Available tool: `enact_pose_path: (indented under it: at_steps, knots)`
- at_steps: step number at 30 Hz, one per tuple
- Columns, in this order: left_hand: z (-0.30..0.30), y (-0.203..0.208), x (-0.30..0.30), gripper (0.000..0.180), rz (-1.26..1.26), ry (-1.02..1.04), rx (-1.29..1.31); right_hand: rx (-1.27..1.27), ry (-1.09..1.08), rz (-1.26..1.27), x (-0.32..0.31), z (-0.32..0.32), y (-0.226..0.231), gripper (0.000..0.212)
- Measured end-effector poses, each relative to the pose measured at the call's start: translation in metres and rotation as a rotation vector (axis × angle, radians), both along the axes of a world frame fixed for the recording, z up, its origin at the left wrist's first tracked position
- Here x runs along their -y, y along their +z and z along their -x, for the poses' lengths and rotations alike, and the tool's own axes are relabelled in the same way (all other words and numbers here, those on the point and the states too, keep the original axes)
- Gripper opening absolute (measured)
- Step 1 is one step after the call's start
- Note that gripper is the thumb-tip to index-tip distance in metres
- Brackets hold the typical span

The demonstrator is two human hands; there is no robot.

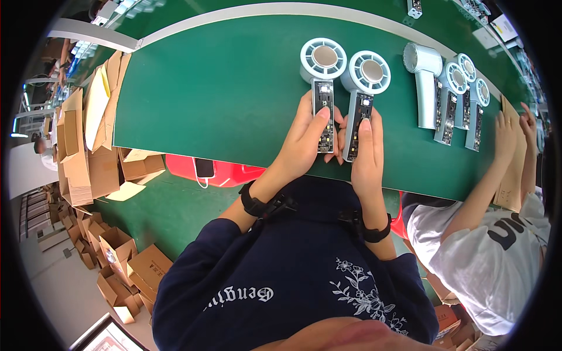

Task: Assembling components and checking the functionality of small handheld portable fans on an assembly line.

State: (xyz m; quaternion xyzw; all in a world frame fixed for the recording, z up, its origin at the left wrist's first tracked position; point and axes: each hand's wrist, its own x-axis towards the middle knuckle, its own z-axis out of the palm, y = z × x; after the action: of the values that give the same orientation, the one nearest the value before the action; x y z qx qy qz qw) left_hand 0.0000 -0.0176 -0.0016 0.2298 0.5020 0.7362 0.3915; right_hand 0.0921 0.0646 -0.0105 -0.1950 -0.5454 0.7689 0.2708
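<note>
Two light-blue handheld fans stand side by side in my hands, their handles uncovered so that dark circuit boards show. My left hand [304, 137] wraps round the handle of the left fan [323, 60], thumb on its board. Round the handle of the right fan [370, 72] my right hand [366, 146] is closed, its thumb also resting on the board. Both round heads, each with a metal disc in the middle, point away from me over the green table [216, 88]. The fingers behind the handles are partly hidden.
More fans [453, 79] with bare boards lie on the table to the right. Beside them a co-worker's hands [503, 137] touch a cardboard piece [512, 169]. Cardboard boxes [88, 146] stand at the left, and a phone [204, 168] lies on a red stool [231, 175] under the table edge.
</note>
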Motion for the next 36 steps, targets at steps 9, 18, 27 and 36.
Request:
enact_pose_path:
  at_steps: [9, 18, 27, 36]
  knots:
    - [0.002, -0.002, -0.001, 0.042, -0.013, 0.003, 0.049, 0.002, -0.055, -0.008, 0.002, 0.001, 0.005, 0.035]
    - [0.002, 0.001, -0.003, 0.034, -0.017, 0.001, 0.068, -0.015, -0.101, 0.046, 0.003, 0.006, 0.004, 0.031]
    - [0.004, 0.002, -0.016, 0.038, 0.054, -0.049, 0.046, 0.094, -0.272, -0.062, -0.007, 0.008, 0.015, 0.031]
    - [0.025, 0.008, -0.059, 0.040, 0.211, -0.278, 0.091, 0.257, -0.169, 0.036, -0.069, -0.005, 0.021, 0.030]
